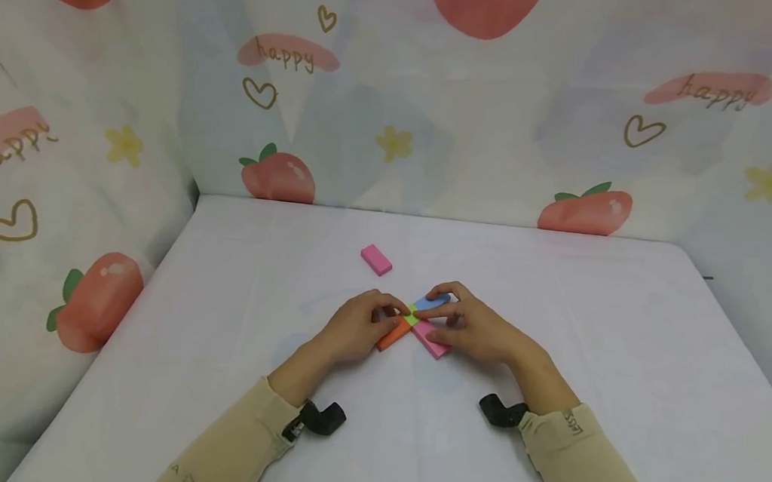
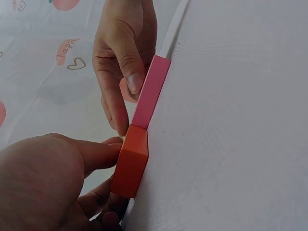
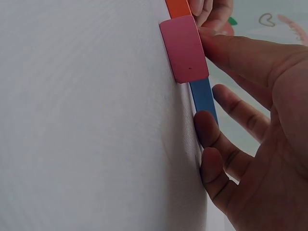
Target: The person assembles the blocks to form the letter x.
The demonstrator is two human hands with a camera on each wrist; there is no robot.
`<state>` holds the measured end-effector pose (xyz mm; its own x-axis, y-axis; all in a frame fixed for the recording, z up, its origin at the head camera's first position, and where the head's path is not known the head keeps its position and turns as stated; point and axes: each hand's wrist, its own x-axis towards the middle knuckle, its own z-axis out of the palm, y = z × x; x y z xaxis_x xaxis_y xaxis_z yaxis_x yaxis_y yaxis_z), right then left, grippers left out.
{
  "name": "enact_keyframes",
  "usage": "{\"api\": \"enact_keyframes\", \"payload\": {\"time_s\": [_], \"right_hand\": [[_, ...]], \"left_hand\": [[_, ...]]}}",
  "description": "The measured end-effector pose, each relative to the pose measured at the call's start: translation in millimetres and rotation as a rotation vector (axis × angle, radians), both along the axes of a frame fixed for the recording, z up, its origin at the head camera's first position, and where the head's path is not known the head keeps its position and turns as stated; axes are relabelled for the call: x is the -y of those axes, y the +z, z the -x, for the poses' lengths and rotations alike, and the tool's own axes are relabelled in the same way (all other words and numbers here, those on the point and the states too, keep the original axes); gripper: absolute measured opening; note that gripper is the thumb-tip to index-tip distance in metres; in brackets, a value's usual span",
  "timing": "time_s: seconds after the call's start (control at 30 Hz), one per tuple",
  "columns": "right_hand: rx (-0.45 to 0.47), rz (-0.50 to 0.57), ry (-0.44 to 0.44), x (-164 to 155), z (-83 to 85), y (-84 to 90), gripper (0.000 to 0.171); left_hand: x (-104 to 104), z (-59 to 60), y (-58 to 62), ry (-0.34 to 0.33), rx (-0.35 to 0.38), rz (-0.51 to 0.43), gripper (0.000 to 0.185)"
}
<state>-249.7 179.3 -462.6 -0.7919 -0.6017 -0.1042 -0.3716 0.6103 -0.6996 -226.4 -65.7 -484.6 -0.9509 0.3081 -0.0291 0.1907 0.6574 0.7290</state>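
Several coloured blocks meet in a cross on the white table. An orange block (image 1: 392,335) points to the near left, a pink block (image 1: 430,340) to the near right and a blue block (image 1: 431,302) to the far right. A small green piece (image 1: 412,316) shows at the centre. My left hand (image 1: 357,328) rests its thumb on the orange block, its index fingertip at the green piece; it hides the cross's far left. My right hand (image 1: 478,325) touches the pink block with its thumb and reaches over the centre and the blue block with its fingers.
A loose pink block (image 1: 376,260) lies farther back on the white table (image 1: 232,297). Printed curtains (image 1: 397,98) stand behind the table and at its left. Each sleeve cuff bears a black wrist device (image 1: 323,418).
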Motion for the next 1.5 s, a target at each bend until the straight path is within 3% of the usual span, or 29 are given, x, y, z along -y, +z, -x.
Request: {"api": "enact_keyframes", "payload": {"time_s": [1.0,1.5], "right_hand": [[-0.004,0.011,-0.008,-1.3,2.0,1.6,0.030],[0.015,0.014,-0.008,-1.8,1.8,-2.7,0.030]], "left_hand": [[-0.7,0.9,6.4,0.008,-0.013,-0.010,0.018],[-1.3,0.3,0.9,0.012,0.001,-0.007,0.018]]}}
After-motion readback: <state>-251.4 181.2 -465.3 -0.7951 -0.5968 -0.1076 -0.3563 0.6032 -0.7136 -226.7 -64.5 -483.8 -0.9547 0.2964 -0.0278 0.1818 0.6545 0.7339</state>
